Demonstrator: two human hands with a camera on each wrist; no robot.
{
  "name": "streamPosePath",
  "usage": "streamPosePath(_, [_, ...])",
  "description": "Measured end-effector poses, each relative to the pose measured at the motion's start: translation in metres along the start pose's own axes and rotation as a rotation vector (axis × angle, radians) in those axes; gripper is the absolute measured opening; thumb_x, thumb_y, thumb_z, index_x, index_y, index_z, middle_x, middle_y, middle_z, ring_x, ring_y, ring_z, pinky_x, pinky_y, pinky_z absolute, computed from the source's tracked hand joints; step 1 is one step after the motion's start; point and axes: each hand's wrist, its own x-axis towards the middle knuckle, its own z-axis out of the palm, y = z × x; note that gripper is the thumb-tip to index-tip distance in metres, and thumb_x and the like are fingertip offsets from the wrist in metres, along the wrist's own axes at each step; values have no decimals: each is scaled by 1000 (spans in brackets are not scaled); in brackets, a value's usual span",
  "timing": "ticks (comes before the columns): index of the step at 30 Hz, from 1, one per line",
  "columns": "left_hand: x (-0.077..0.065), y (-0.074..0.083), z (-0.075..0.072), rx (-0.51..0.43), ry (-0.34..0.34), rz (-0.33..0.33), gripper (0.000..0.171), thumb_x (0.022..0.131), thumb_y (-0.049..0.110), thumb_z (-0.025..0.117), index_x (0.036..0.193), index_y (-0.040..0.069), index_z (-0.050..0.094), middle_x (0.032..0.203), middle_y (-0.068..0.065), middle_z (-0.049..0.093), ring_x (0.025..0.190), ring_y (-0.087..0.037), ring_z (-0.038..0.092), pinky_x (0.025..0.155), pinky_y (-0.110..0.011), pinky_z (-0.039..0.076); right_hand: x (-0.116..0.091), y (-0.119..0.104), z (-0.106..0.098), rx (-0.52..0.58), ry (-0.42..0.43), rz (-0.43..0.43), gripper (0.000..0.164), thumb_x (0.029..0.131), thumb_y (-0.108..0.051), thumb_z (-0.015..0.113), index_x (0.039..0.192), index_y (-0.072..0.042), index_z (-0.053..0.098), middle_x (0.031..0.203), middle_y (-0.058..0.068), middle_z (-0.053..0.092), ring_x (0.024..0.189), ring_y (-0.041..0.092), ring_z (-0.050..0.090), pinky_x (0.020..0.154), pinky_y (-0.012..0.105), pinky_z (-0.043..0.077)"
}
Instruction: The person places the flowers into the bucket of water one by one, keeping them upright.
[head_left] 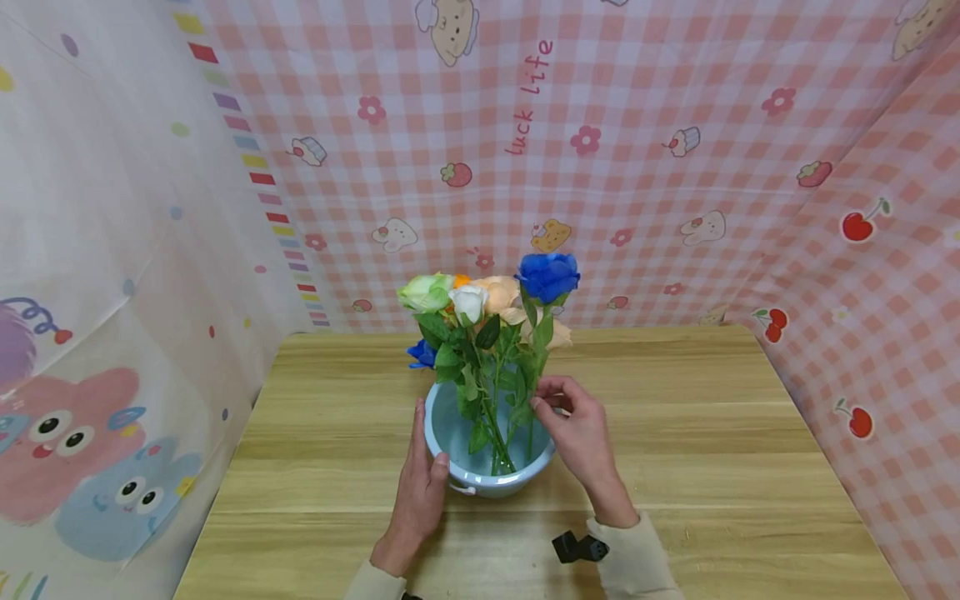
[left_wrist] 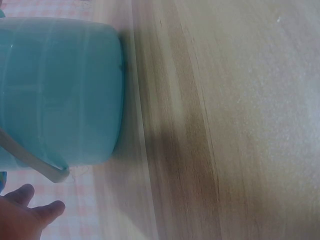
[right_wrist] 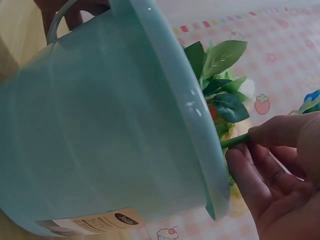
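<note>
A light-blue plastic bucket [head_left: 489, 482] holds several artificial roses with green stems and leaves. My right hand [head_left: 580, 423] pinches the green stem [right_wrist: 235, 140] of a tall blue rose [head_left: 549, 277] at the bucket's right rim, between thumb and fingers. On the left side, my left hand [head_left: 422, 490] lies along the bucket with straight fingers and its thumb by the rim. Among the other blooms are a pale green rose [head_left: 426, 292], a white rose [head_left: 468, 302] and a peach rose [head_left: 499, 293]. A lower blue bloom [head_left: 422, 354] leans out at the left.
The bucket stands on a wood-grain table [head_left: 697, 442]. Its pale handle [left_wrist: 32, 157] hangs against its side. Behind the table is a pink checked cloth [head_left: 637, 192], with a white cartoon-print cloth [head_left: 135, 283] to the left. A black device [head_left: 579, 547] sits by the right cuff.
</note>
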Motion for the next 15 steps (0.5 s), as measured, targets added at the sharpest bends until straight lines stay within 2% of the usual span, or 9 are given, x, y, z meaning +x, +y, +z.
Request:
streamPosePath(6, [0,-1,0,6,1,2,72,103,21,43,167,7,12,172,-16,17,150,-45,29,116,-64,32,1,3,4,-164,4,-20,19,89,6,73,107,2,72,100,15,74,86,25,72,76,26,62])
streamPosePath(15, [0,-2,1,6,-3,-13,76,101,17,44,168,13,9,172,-13,16,151,-43,28,117,-62,31,2,4,10,-371,-6,-94,14,85,6,75,97,0,73,89,11,76,79,22,73,68,28,62])
